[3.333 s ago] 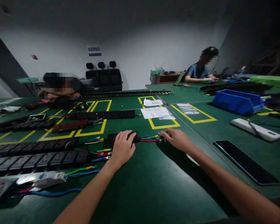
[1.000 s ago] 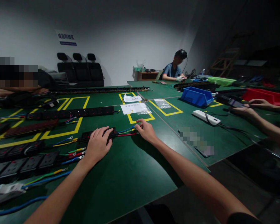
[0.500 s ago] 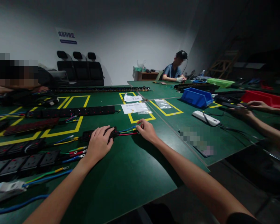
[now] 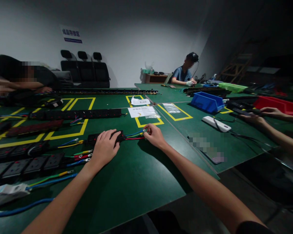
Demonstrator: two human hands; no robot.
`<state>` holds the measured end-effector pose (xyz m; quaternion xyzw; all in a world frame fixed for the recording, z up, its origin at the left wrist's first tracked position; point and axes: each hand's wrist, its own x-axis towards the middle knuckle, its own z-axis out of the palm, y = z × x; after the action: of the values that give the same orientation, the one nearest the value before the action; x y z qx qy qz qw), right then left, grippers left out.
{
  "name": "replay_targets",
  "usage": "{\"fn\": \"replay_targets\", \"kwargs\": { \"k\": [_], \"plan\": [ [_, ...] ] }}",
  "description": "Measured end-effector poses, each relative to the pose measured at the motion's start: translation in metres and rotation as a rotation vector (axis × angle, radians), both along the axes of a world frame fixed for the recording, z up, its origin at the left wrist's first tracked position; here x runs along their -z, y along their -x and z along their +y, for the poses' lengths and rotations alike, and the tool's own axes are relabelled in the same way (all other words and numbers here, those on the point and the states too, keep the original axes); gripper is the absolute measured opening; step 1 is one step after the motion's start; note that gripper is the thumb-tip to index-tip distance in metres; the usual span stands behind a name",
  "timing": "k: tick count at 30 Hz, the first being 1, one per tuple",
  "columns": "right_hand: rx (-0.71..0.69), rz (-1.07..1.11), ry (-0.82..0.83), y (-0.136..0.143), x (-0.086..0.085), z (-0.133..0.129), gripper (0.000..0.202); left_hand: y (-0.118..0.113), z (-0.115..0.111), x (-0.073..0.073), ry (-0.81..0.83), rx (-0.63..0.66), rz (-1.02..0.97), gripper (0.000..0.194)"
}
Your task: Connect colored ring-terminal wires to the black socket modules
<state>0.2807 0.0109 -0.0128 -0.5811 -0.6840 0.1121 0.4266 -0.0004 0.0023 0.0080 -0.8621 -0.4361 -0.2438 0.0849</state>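
"What lay closest to the near edge of the surface (image 4: 127, 188)?"

"A thick blue cable (image 4: 21, 205), off to the left. Past it came two rows of black socket strips (image 4: 29, 169), their lead ends already fitted with ring lugs (image 4: 88, 159)."

"And the hands?"

"The left hand (image 4: 106, 144) lay palm down over a short socket strip (image 4: 91, 139), well in from the near edge, fingers softly curved and a little apart. Whether it gripped the casing or only pressed on it, I couldn't tell."

"The right one?"

"The right hand (image 4: 155, 136) had thumb and forefinger drawn together, pinching the tips of that strip's coloured wires (image 4: 134, 138). Which of them, the fingers hid."

"How far along did it look?"

"The wires came out of the casing, and a metal lug (image 4: 144, 130) showed at the fingertips. I judged the leads prepared, but their ends joined to nothing I could see."

"Farther off?"

"Printed sheets (image 4: 139, 111), then a blue bin (image 4: 206, 102) to the right, and a long black rail (image 4: 107, 92) along the far edge. A seated person (image 4: 180, 75) was beyond."
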Motion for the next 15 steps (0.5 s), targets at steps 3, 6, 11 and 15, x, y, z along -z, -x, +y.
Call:
{"fn": "replay_targets", "kwargs": {
  "k": [3, 6, 11, 15],
  "plan": [
    [-0.065, 0.017, -0.017, 0.0009, -0.0006, -0.0009, 0.022, 0.0003, 0.0, -0.0002, 0.0, -0.01, 0.025, 0.046],
    [-0.083, 0.01, -0.02, 0.0022, 0.0003, -0.001, 0.028, 0.0008, -0.0003, -0.0004, 0.002, -0.004, 0.027, 0.046],
    [-0.021, -0.019, -0.024, 0.0038, 0.0029, -0.0002, 0.029, 0.0014, 0.0001, 0.0001, 0.004, -0.003, 0.026, 0.047],
    [0.018, -0.034, -0.019, 0.003, 0.0036, -0.0003, 0.027, 0.0014, 0.0008, 0.0001, 0.0, -0.003, 0.032, 0.047]
  ]
}}
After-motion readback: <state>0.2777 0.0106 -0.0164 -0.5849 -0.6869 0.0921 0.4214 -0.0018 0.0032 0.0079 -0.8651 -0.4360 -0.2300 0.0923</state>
